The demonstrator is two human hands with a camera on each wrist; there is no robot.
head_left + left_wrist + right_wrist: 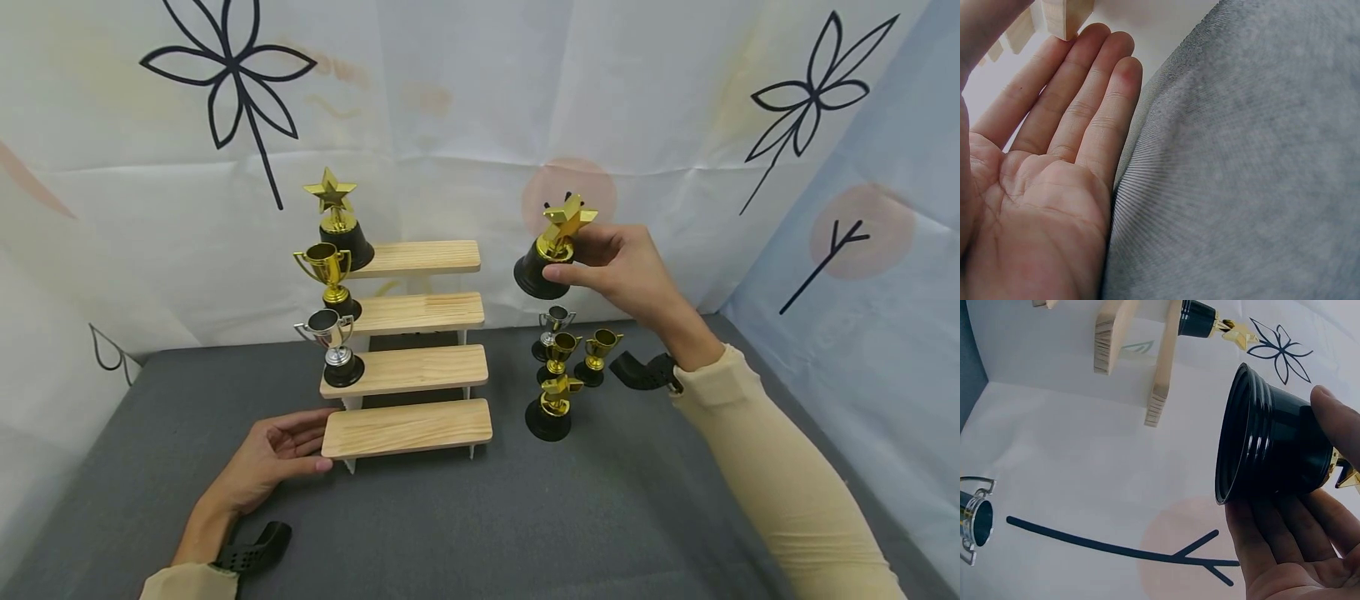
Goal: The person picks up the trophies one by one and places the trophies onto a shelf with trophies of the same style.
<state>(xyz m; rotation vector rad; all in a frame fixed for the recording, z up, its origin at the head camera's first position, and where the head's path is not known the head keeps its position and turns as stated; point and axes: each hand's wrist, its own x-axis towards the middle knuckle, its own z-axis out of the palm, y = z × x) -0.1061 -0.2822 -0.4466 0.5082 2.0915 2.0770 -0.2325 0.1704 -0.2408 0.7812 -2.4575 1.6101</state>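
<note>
My right hand grips a gold star trophy by its black base, thumb on one side and fingers on the other. The trophy is up in the air, tilted, right of the top shelf; its hollow base shows in the right wrist view. My left hand lies beside the left end of the lowest step of a wooden display stand, fingertips right at its edge. Its fingers are straight. On the stand's left side are another star trophy, a gold cup and a silver cup.
Right of the stand, a small silver cup, two gold cups and a small star trophy stand grouped on the grey table. A patterned white cloth hangs behind, with a bluish one at the right.
</note>
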